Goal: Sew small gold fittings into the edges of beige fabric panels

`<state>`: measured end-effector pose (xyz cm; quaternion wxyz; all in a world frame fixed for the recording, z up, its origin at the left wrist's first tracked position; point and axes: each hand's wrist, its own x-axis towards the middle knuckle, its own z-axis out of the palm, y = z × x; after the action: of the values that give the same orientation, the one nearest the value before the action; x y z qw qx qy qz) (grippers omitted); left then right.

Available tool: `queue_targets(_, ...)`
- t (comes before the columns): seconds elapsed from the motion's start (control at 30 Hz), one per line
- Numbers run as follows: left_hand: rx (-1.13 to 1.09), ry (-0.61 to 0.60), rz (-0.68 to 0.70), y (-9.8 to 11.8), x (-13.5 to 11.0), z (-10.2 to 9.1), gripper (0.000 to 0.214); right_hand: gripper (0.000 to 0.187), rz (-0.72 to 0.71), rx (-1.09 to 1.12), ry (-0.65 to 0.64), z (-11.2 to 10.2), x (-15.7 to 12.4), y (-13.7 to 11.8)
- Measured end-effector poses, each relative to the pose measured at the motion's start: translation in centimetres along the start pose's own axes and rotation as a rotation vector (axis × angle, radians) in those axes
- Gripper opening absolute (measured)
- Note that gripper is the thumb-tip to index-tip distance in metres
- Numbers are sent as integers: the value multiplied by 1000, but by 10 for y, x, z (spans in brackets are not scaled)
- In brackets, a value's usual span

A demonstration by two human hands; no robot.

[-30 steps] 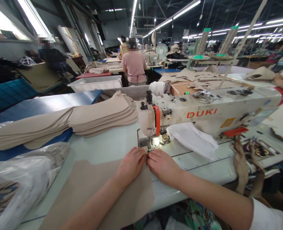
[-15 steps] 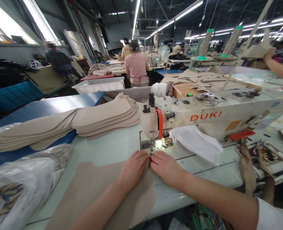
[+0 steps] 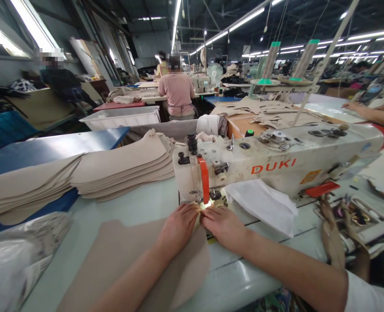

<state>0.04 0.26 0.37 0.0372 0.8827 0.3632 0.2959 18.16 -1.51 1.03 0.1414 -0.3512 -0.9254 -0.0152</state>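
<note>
A beige fabric panel (image 3: 130, 251) lies on the pale table in front of the sewing machine (image 3: 244, 160), its upper corner at the machine's lit needle area. My left hand (image 3: 180, 225) has its fingers closed on the panel's edge, just below the machine head. Close beside it, my right hand (image 3: 222, 223) pinches the same corner, the two sets of fingertips nearly touching. The hands hide the needle and presser foot. A white cloth (image 3: 263, 203) hangs against the machine, right of my right hand.
Stacked beige panels (image 3: 123, 167) stand at the left, by a clear plastic bag (image 3: 26, 255). A tray of small parts (image 3: 361, 212) and beige straps (image 3: 331, 234) are at the right. A seated person in pink (image 3: 179, 93) is ahead; another person's arm (image 3: 370, 113) reaches in at right.
Both hands and the panel's corner have moved forward to the needle area, now covering the metal plate. The camera view has shifted slightly to the right. The co-worker's hand at right has lowered.
</note>
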Motion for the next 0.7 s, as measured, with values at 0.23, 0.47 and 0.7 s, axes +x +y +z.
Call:
queue_targets(0.23, -21, 27, -20, -5, 4, 0, 27, 9, 15, 24, 43, 5, 3, 4)
queue_targets(0.47, 12, 51, -10, -6, 6, -1, 30, 8, 20, 20, 65, 6, 4, 5)
queue_targets(0.7, -6, 43, -31, -7, 6, -1, 30, 8, 32, 3, 63, 6, 4, 5)
